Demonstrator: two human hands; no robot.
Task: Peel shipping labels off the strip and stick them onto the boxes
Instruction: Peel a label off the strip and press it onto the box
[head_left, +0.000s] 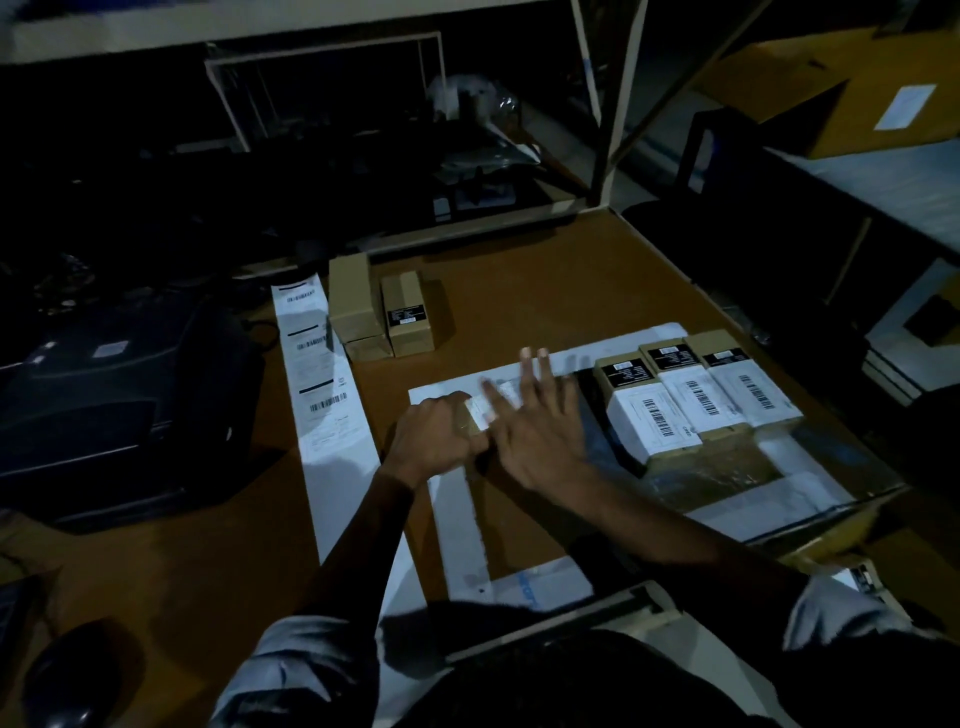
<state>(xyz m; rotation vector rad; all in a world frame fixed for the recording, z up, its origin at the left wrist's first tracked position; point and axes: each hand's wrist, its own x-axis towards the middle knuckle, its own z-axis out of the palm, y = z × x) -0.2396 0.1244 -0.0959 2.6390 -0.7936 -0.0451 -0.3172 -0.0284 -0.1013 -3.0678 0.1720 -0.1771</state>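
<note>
A long white strip of shipping labels (322, 395) runs down the left side of the brown table (519, 291). My left hand (434, 436) grips a small brown box (470, 421) at mid-table, and a white label (480, 413) shows on the box's top. My right hand (540, 421) lies flat with straight fingers over that box and label, hiding most of both. To the right, three small boxes with white barcode labels (696, 400) lie side by side. At the back, unlabelled brown boxes (379, 317) stand in a cluster.
White backing sheets (467, 535) lie under my hands. A dark printer (119, 405) sits to the left of the strip. A metal shelf frame (608, 114) rises behind the table. Larger cartons (841, 88) stand at far right. Lighting is dim.
</note>
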